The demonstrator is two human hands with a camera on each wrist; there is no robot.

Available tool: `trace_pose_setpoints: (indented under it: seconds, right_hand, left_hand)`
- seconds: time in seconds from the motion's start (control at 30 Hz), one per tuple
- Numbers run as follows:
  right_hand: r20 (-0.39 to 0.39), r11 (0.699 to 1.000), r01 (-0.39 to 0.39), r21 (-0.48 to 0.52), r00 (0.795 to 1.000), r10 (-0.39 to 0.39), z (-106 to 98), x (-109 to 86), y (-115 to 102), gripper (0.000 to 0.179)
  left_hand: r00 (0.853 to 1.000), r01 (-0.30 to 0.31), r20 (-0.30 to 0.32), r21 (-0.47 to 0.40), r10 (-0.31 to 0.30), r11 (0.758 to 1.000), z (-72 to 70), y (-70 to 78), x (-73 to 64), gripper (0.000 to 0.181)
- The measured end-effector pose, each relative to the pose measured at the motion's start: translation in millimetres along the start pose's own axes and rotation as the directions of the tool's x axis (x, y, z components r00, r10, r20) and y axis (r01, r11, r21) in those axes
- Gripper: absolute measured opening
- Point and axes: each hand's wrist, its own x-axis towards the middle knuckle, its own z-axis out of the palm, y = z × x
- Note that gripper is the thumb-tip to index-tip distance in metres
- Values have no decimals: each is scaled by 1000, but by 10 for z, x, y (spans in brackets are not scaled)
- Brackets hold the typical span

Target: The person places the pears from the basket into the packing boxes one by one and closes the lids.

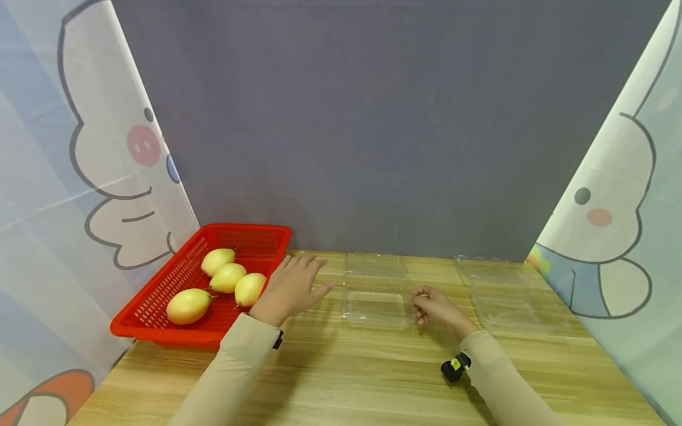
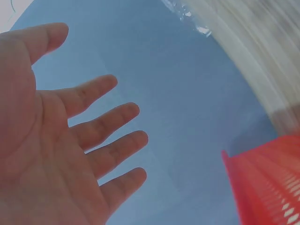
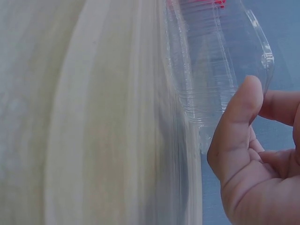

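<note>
A clear plastic clamshell box lies opened out on the table, its lid folded back toward the grey backdrop. At its right edge, my right hand pinches the thin rim between thumb and fingertips. The right wrist view shows the thumb against the box's clear wall. My left hand hovers beside the right rim of a red basket. Its fingers are spread and its palm holds nothing. Several yellow oval fruits with short stems lie in the basket.
A second clear plastic box, also opened out, lies on the right part of the wooden table. The grey backdrop rises behind the table, with printed cloth panels at both sides.
</note>
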Motion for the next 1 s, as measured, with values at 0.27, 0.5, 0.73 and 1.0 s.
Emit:
trace_pose_setpoints:
  seconds: [0.27, 0.5, 0.73, 1.0]
  right_hand:
    - [5, 1000, -3, 30, 1000, 3, -2, -21, -16, 40]
    - [6, 998, 0, 58, 1000, 0, 14, -18, -3, 43]
    - [1, 993, -14, 121, 1000, 14, 0, -10, 28, 45]
    - [-10, 990, -12, 140, 1000, 13, -19, -18, 6, 44]
  left_hand:
    - [1000, -12, -22, 22, 13, 1000, -200, -92, -110, 58]
    - [999, 4, -34, 56, -2, 998, -328, -294, -213, 54]
    - [998, 42, -42, 41, -41, 998, -426, -532, -334, 49]
    - [997, 81, 1, 57, -81, 995, -565, -736, -378, 45]
